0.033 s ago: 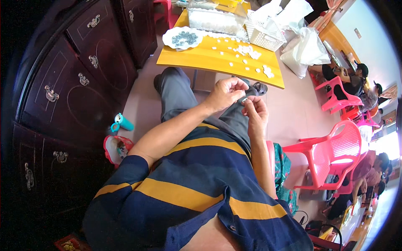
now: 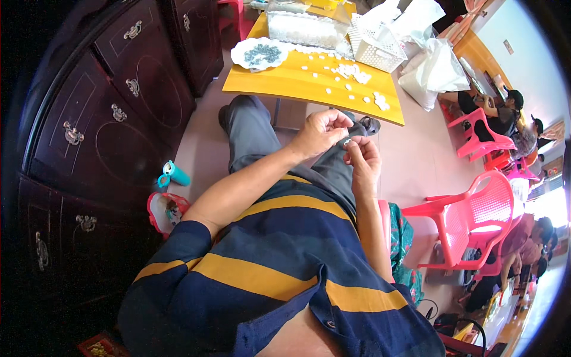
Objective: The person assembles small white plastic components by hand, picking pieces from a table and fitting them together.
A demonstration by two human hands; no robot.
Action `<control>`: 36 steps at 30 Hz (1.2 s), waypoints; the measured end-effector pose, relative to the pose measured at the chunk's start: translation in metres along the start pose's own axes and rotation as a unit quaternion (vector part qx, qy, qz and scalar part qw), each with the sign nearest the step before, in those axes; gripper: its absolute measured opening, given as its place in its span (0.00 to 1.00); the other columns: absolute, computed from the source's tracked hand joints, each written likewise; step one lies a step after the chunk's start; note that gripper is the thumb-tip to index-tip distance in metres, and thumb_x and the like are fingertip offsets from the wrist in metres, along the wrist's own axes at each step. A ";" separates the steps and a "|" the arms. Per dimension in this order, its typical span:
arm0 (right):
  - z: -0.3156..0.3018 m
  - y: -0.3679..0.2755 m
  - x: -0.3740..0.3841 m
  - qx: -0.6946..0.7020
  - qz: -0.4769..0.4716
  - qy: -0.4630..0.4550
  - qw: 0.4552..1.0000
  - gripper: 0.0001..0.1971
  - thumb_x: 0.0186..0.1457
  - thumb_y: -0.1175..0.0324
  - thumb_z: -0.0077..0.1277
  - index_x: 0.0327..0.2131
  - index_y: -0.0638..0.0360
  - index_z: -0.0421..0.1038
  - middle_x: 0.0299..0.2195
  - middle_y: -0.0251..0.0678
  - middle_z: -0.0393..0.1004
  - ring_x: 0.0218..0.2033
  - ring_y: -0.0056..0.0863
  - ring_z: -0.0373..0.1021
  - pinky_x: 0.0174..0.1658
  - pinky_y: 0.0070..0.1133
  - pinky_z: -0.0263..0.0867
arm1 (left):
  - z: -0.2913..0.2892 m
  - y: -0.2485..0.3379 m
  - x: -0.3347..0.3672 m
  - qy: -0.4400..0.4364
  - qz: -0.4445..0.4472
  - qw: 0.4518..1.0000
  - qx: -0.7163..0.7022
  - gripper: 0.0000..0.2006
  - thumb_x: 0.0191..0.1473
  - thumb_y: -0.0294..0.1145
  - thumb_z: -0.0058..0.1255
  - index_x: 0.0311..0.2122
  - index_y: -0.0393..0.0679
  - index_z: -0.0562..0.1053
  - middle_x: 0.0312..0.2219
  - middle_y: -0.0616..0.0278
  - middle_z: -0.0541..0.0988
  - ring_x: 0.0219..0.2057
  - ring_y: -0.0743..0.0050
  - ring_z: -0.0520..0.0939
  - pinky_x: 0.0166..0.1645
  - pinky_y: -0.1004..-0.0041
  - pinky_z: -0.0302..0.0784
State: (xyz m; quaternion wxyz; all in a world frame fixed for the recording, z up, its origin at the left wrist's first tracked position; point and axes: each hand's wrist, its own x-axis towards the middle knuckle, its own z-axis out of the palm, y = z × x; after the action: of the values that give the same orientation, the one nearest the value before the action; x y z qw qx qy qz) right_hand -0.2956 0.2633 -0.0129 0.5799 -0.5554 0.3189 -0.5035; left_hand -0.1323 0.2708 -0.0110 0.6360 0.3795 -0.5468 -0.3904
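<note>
Above my lap, both hands are close together with their fingers bent into pinches. My right hand (image 2: 364,157) holds a small white piece (image 2: 347,142) between thumb and fingertip. My left hand (image 2: 323,132) is closed just beside it; whatever its fingertips hold is too small to make out. Beyond the hands stands a yellow table (image 2: 262,82) with many small white pieces (image 2: 352,72) scattered and heaped on it. A scalloped white plate (image 2: 239,55) at its left side bears a pile of small dark pieces (image 2: 263,55).
A clear plastic box (image 2: 306,31) and a white basket (image 2: 376,52) stand at the table's back. White sacks (image 2: 433,74) are right of it. Dark cabinets (image 2: 107,113) line the left, near a teal cup (image 2: 176,174) and red-rimmed bin (image 2: 156,215). A pink chair (image 2: 476,214) and seated people are right.
</note>
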 end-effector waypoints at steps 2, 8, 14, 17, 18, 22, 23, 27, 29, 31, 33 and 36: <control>0.000 -0.001 -0.001 -0.001 0.004 -0.001 1.000 0.05 0.60 0.71 0.54 0.38 0.59 0.72 0.30 0.29 0.76 0.25 0.14 0.67 0.30 0.13 0.62 | 0.000 0.002 0.001 0.000 -0.012 1.000 0.003 0.08 0.54 0.22 0.56 0.41 0.37 0.77 0.30 0.69 0.79 0.29 0.88 0.78 0.36 0.83 0.76; -0.003 -0.001 0.000 -0.014 0.006 0.004 1.000 0.05 0.60 0.71 0.53 0.38 0.59 0.72 0.30 0.28 0.75 0.27 0.14 0.67 0.31 0.13 0.61 | -0.003 -0.001 0.002 -0.012 -0.014 1.000 0.024 0.08 0.52 0.21 0.56 0.39 0.37 0.77 0.28 0.70 0.78 0.29 0.88 0.77 0.36 0.81 0.77; -0.002 0.000 -0.001 -0.011 0.003 0.003 1.000 0.04 0.60 0.72 0.53 0.38 0.60 0.72 0.30 0.29 0.75 0.26 0.14 0.67 0.31 0.13 0.61 | -0.005 -0.007 0.001 -0.035 -0.019 0.999 0.027 0.10 0.55 0.23 0.56 0.44 0.37 0.76 0.30 0.70 0.78 0.29 0.90 0.78 0.34 0.84 0.76; -0.003 0.002 -0.001 -0.014 0.008 0.005 1.000 0.05 0.60 0.72 0.53 0.38 0.60 0.72 0.30 0.29 0.75 0.27 0.14 0.67 0.31 0.13 0.61 | -0.005 -0.006 0.001 -0.034 -0.020 0.999 0.027 0.10 0.55 0.23 0.55 0.44 0.37 0.76 0.30 0.71 0.78 0.29 0.90 0.77 0.34 0.85 0.76; -0.003 0.002 0.000 -0.015 0.010 0.006 1.000 0.05 0.60 0.71 0.53 0.38 0.60 0.72 0.30 0.29 0.75 0.27 0.14 0.67 0.31 0.13 0.61 | -0.005 -0.006 0.001 -0.035 -0.021 0.999 0.028 0.10 0.55 0.23 0.55 0.44 0.37 0.76 0.30 0.71 0.77 0.28 0.90 0.77 0.34 0.85 0.75; -0.005 0.003 0.000 -0.007 0.009 -0.002 1.000 0.05 0.60 0.71 0.53 0.38 0.60 0.72 0.30 0.29 0.75 0.27 0.14 0.67 0.31 0.13 0.61 | -0.003 0.001 -0.001 -0.051 -0.019 0.998 0.034 0.10 0.56 0.23 0.55 0.44 0.37 0.76 0.30 0.71 0.77 0.29 0.90 0.77 0.34 0.85 0.75; -0.005 0.003 0.000 -0.005 0.008 -0.002 1.000 0.05 0.60 0.71 0.53 0.38 0.60 0.72 0.30 0.29 0.75 0.26 0.14 0.67 0.31 0.13 0.61 | -0.003 0.001 -0.001 -0.050 -0.018 0.998 0.035 0.11 0.55 0.23 0.55 0.44 0.37 0.75 0.30 0.70 0.77 0.28 0.90 0.77 0.33 0.85 0.75; -0.003 0.002 -0.001 -0.007 0.010 0.002 1.000 0.05 0.60 0.71 0.53 0.38 0.60 0.72 0.30 0.29 0.75 0.26 0.14 0.66 0.30 0.13 0.60 | -0.004 -0.002 -0.001 -0.045 -0.018 0.998 0.029 0.11 0.55 0.23 0.55 0.45 0.36 0.75 0.30 0.70 0.77 0.28 0.90 0.77 0.33 0.85 0.75; -0.004 0.003 0.000 -0.003 0.007 0.000 1.000 0.04 0.60 0.71 0.53 0.38 0.60 0.72 0.30 0.29 0.75 0.26 0.14 0.66 0.30 0.13 0.60 | -0.005 -0.003 -0.001 -0.041 -0.020 0.998 0.031 0.11 0.55 0.23 0.55 0.45 0.36 0.75 0.30 0.70 0.77 0.28 0.89 0.77 0.33 0.85 0.75; -0.004 0.004 0.000 0.001 0.005 -0.001 1.000 0.04 0.60 0.71 0.53 0.38 0.60 0.72 0.30 0.29 0.75 0.26 0.14 0.66 0.30 0.13 0.60 | -0.005 -0.004 -0.001 -0.037 -0.022 0.999 0.033 0.11 0.55 0.23 0.55 0.45 0.36 0.75 0.30 0.70 0.77 0.28 0.89 0.77 0.33 0.84 0.75; -0.004 0.004 0.000 0.003 -0.001 -0.003 1.000 0.04 0.60 0.72 0.54 0.38 0.60 0.72 0.29 0.28 0.75 0.26 0.14 0.66 0.30 0.13 0.60 | -0.004 -0.005 -0.001 -0.045 -0.029 0.998 0.028 0.11 0.55 0.23 0.56 0.45 0.36 0.75 0.30 0.70 0.77 0.29 0.89 0.77 0.33 0.84 0.75; -0.007 0.007 0.001 -0.006 0.004 -0.001 1.000 0.04 0.60 0.71 0.54 0.38 0.60 0.72 0.29 0.28 0.75 0.26 0.13 0.66 0.30 0.13 0.60 | -0.003 -0.003 -0.001 -0.049 -0.034 0.998 0.038 0.12 0.55 0.23 0.55 0.45 0.36 0.75 0.30 0.70 0.77 0.29 0.89 0.77 0.34 0.84 0.75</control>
State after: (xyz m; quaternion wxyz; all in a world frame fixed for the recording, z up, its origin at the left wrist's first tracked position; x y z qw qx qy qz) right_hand -0.3002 0.2597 -0.0206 0.5790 -0.5578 0.3237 -0.4988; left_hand -0.1297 0.2703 -0.0144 0.5801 0.4024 -0.5787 -0.4083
